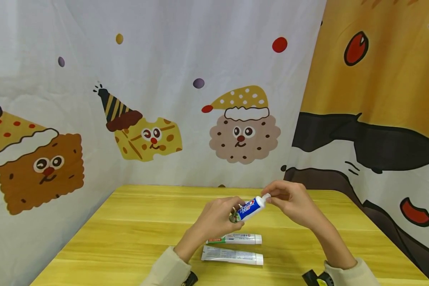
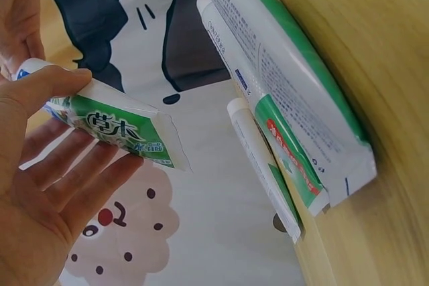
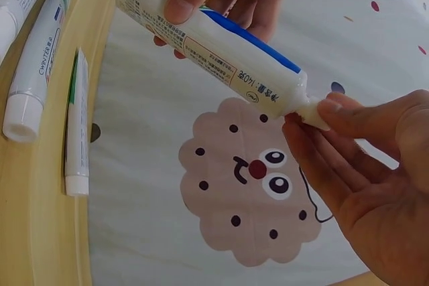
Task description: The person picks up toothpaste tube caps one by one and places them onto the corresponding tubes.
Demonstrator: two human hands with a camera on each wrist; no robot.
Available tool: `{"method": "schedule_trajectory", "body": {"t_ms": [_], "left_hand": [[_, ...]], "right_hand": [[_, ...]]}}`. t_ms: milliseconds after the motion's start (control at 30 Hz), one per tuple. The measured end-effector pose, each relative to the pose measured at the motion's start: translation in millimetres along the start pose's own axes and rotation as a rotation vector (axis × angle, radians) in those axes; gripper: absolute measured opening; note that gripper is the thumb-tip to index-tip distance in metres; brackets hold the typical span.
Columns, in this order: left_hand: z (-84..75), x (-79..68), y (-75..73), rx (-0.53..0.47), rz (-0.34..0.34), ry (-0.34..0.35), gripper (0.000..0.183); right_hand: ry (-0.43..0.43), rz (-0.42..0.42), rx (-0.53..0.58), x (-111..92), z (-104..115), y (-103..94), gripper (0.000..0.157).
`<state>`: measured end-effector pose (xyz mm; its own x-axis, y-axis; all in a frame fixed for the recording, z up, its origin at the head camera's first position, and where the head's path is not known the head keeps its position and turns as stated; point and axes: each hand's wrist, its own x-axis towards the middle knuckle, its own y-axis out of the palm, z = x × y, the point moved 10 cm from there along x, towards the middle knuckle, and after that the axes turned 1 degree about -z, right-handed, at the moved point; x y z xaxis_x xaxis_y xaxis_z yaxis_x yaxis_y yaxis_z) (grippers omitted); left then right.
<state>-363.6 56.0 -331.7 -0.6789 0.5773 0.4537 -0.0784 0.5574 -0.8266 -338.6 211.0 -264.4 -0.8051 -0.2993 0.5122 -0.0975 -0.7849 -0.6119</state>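
Above the table, my left hand (image 1: 217, 216) holds a toothpaste tube (image 1: 249, 209) with a blue, white and green print. Its thumb lies on one side and its fingers support the other, as the left wrist view shows. The flat crimped end of the tube (image 2: 127, 127) points away from the right hand. My right hand (image 1: 296, 203) pinches the small white cap (image 3: 312, 113) at the tube's neck between thumb and fingers. Whether the cap is still seated is partly hidden by the fingertips.
On the wooden table (image 1: 128, 222) lie a white and green toothpaste tube (image 1: 241, 238) and a mostly white tube (image 1: 232, 256), side by side below the hands. The left wrist view also shows a smaller tube (image 2: 265, 165) beside them. A cartoon-printed curtain (image 1: 186, 47) stands behind the table.
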Motion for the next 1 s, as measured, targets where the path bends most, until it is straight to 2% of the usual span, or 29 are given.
{"method": "schedule_trajectory", "body": {"t_ms": [300, 533, 600, 867, 1000], "left_hand": [[-1.7, -0.5, 1.3, 0.017, -0.002, 0.017, 0.044], [-3.4, -1.1, 1.3, 0.024, 0.0, 0.032, 0.048], [-4.2, -1.2, 1.2, 0.037, -0.002, 0.041, 0.048], [-5.0, -2.5, 1.1, 0.07, 0.0, 0.047, 0.044], [-6.2, -2.8, 0.7, 0.08, -0.006, 0.056, 0.041]], "right_hand": [[0.009, -0.017, -0.057, -0.3, -3.2, -0.7, 0.009], [-0.034, 0.025, 0.012, 0.0, -0.9, 1.3, 0.02], [-0.028, 0.026, 0.013, -0.3, -1.1, 0.6, 0.019], [0.034, 0.003, -0.105, 0.6, -8.8, -0.9, 0.004], [0.024, -0.005, -0.178, 1.2, -9.8, -1.3, 0.011]]}}
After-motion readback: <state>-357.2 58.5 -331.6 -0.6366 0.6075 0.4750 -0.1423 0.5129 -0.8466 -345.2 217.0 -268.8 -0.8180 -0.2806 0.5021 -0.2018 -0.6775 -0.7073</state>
